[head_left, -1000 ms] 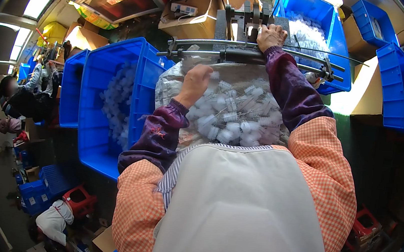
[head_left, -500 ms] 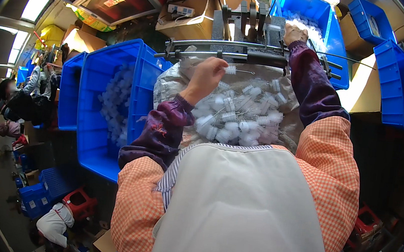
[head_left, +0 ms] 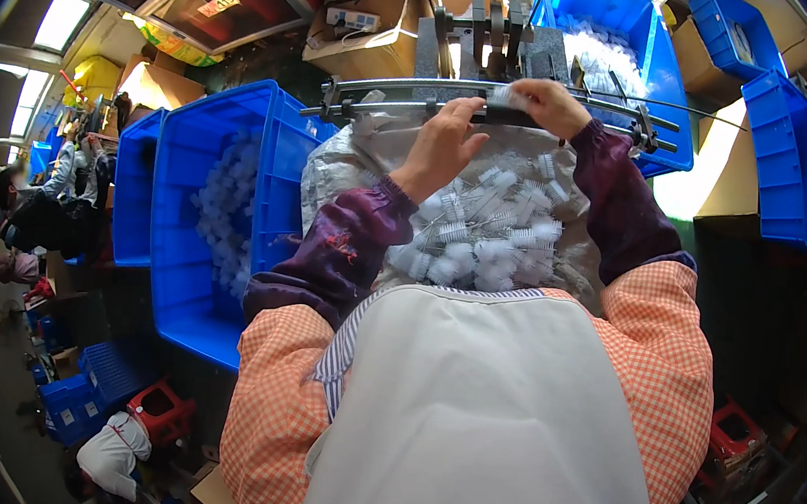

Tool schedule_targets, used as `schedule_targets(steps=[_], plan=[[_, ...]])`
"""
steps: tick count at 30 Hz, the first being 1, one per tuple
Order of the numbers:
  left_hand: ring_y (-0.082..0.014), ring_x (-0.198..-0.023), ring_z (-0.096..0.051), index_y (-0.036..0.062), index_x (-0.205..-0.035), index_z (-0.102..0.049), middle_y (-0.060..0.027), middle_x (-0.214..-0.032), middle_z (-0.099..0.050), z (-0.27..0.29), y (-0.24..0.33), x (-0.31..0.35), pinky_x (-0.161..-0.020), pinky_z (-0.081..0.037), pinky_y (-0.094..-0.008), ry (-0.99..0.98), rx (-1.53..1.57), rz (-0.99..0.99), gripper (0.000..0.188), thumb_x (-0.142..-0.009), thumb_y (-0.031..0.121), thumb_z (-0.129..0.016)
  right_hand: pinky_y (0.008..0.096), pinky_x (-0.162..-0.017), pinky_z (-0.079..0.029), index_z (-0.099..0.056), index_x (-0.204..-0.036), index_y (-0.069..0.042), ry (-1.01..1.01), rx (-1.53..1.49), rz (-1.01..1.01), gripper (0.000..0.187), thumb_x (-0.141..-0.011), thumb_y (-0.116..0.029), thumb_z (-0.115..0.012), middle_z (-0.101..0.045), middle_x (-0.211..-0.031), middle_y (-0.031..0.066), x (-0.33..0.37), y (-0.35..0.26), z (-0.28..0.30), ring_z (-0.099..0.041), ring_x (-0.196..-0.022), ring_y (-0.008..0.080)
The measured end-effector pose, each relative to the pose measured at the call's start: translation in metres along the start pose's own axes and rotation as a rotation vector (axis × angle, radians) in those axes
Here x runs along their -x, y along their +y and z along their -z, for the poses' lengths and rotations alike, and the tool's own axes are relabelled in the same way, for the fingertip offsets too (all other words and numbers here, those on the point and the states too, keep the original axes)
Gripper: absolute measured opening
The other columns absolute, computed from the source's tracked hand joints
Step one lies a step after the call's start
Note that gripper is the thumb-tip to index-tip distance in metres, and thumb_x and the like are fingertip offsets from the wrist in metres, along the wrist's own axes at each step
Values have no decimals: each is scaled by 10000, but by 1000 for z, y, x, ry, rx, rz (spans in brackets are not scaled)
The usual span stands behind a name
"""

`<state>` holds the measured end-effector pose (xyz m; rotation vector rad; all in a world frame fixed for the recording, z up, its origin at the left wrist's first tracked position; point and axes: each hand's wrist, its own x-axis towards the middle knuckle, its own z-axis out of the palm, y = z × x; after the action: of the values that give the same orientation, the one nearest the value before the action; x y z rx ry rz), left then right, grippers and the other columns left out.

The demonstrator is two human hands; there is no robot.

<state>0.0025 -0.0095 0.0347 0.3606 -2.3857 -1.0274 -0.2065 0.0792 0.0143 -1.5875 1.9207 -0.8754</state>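
Observation:
My right hand [head_left: 554, 107] is closed, its fingertips on a small white bristle brush [head_left: 509, 98] that is smeared by motion, just above the bench machine's rail. My left hand [head_left: 439, 148] reaches up beside it, thumb apart from the fingers, fingertips close to the metal rail [head_left: 381, 106]; nothing shows in its grasp. Below both hands, a heap of small white brushes with twisted wire stems [head_left: 486, 232] lies on a greyish plastic sheet [head_left: 334, 158] in front of me.
To the left stands a large blue bin [head_left: 176, 300] holding many white brushes. Another blue bin [head_left: 667, 78] of white pieces sits behind the machine [head_left: 489, 46] at right. An open cardboard box [head_left: 378, 52] stands far left of it. Other people [head_left: 56, 209] work at far left.
My right hand has come back from the far blue bin to the middle of the rail, with a brush. The brush once in my left hand has left it; that hand moved slightly right.

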Motion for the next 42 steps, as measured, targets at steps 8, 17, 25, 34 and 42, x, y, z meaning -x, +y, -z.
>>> schedule_targets(steps=[8, 17, 25, 34, 42], plan=[[-333, -885, -575, 37, -998, -603, -172, -977, -597, 2, -91, 55, -781, -455, -397, -529, -407, 173, 283, -740, 153, -591, 403, -811, -406, -580, -945, -122, 485, 755, -212, 171, -821, -224, -520, -568, -968, 72, -54, 74, -1, -519, -969, 274], [-338, -911, -569, 51, -930, -635, -169, -933, -621, -1, -92, 54, -805, -447, -404, -563, -289, 322, 236, -720, 153, -603, 415, -855, -363, -581, -975, -139, 448, 650, -210, 207, -825, -260, -503, -575, -1002, 45, -60, 82, -1, -496, -1013, 263], [-326, -878, -580, 74, -882, -655, -159, -882, -630, -18, -103, 44, -834, -433, -377, -642, -383, 217, 199, -718, 178, -616, 429, -935, -289, -608, -1018, -215, 395, 670, -521, 269, -808, -362, -523, -598, -1079, 19, -68, 78, 6, -505, -1061, 245], [-329, -834, -598, 51, -872, -656, -171, -862, -630, -19, -103, 41, -747, -465, -394, -771, -288, 310, 225, -690, 141, -559, 433, -941, -246, -635, -1009, -152, 442, 728, -525, 341, -755, -359, -540, -503, -1131, 77, -42, 60, -4, -357, -1127, 269], [-344, -796, -588, 30, -816, -614, -179, -819, -610, -20, -104, 45, -707, -460, -418, -609, -264, 205, 178, -691, 143, -558, 432, -881, -274, -616, -952, -146, 479, 787, -439, 249, -784, -288, -502, -527, -1058, 71, -74, 38, -39, -403, -1068, 267]])
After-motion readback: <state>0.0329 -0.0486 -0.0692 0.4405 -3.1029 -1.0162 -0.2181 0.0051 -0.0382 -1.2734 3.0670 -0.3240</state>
